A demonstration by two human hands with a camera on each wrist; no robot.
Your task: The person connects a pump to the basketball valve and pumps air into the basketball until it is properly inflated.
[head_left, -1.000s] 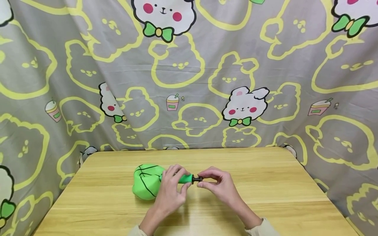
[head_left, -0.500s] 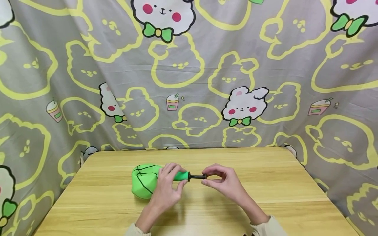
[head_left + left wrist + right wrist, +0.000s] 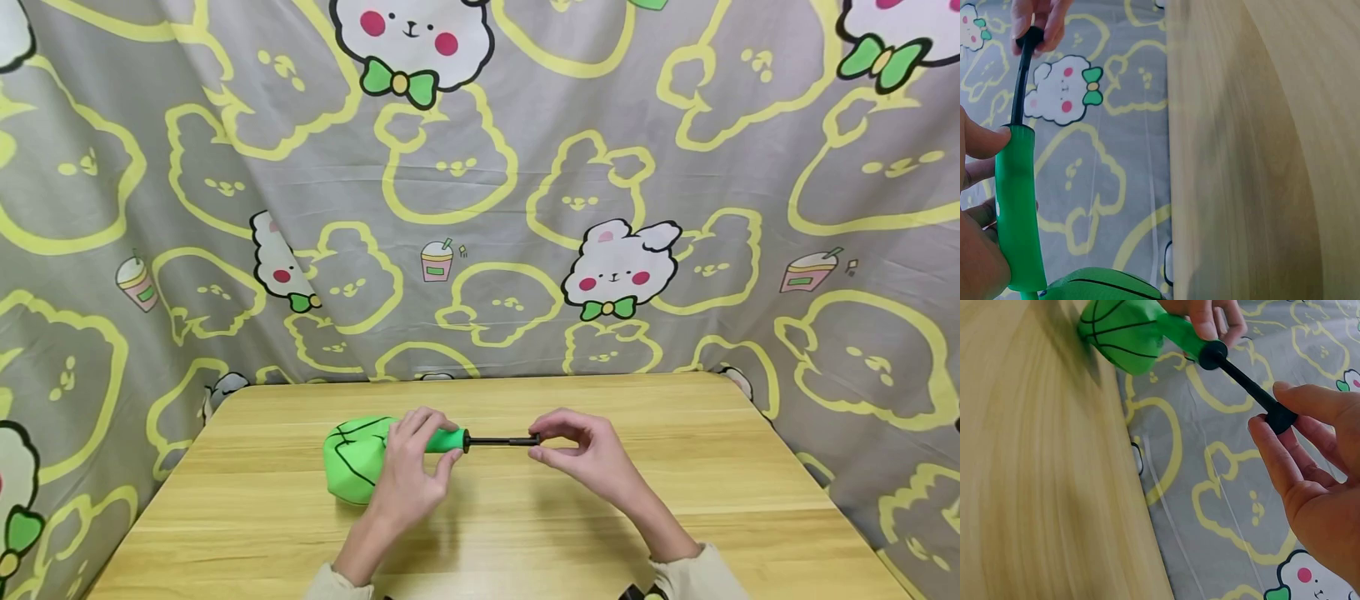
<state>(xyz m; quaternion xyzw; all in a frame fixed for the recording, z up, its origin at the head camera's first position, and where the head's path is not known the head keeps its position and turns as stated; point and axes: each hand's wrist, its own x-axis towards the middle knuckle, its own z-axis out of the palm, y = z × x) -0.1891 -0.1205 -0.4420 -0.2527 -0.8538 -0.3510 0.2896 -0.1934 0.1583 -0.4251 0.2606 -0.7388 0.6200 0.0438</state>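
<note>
A small green hand pump is gripped around its barrel by my left hand. Its black plunger rod stands drawn out to the right. My right hand pinches the black knob at the rod's end between thumb and fingers. On the barrel's left end hangs a partly deflated green ball with black lines, like a basketball, creased and dented. The left hand covers part of the ball and barrel in the head view. In the right wrist view the ball looks attached to the pump.
The wooden table lies under both hands. A grey curtain with yellow outlines and white bunny prints hangs behind the table and at its sides.
My right hand has moved right, drawing the black rod further out of the barrel. The left hand, pump barrel and ball have shifted slightly left.
</note>
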